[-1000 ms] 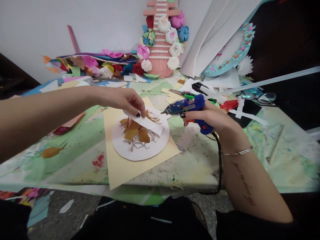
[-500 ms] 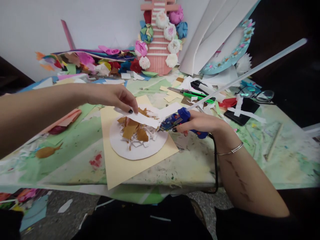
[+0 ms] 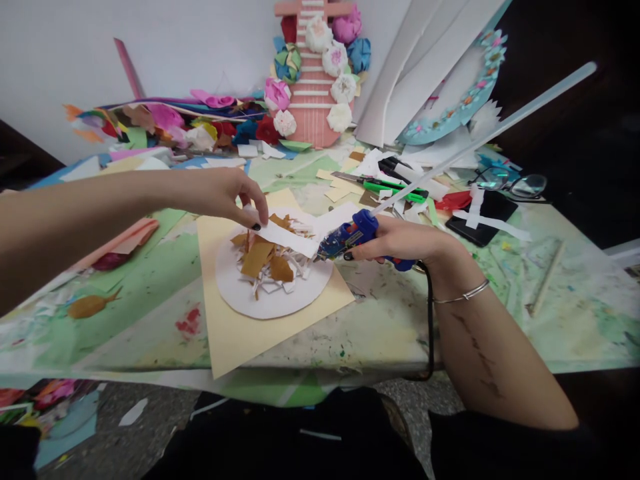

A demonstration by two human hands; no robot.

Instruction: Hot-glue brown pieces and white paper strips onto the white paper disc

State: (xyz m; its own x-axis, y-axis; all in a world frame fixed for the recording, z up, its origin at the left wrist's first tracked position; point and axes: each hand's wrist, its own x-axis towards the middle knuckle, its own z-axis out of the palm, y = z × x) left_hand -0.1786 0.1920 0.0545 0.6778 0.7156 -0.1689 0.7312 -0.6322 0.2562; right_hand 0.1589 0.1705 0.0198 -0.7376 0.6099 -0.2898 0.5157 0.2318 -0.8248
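My left hand point(image 3: 223, 194) pinches one end of a white paper strip point(image 3: 287, 238) and holds it above a white paper disc point(image 3: 273, 297). The disc carries a pile of brown and white paper scraps point(image 3: 267, 262) and lies on a cream sheet point(image 3: 240, 330). My right hand point(image 3: 400, 240) grips a blue hot glue gun point(image 3: 350, 235) with a long clear glue stick point(image 3: 480, 137) sticking out behind. The gun's nozzle touches the free end of the strip. A black cord point(image 3: 430, 333) drops from the gun over the table edge.
Paper flowers and a pink paper guitar point(image 3: 313, 87) stand against the back wall. A green-handled cutter point(image 3: 390, 187), glasses point(image 3: 515, 185), a black phone point(image 3: 483, 217) and white boards point(image 3: 430, 73) crowd the right rear. The paint-stained table point(image 3: 380, 333) ends near my lap.
My right hand swung the glue gun left and down until its nozzle met the strip's free end. The glue stick tilted upward. My left hand shifted slightly left with the strip.
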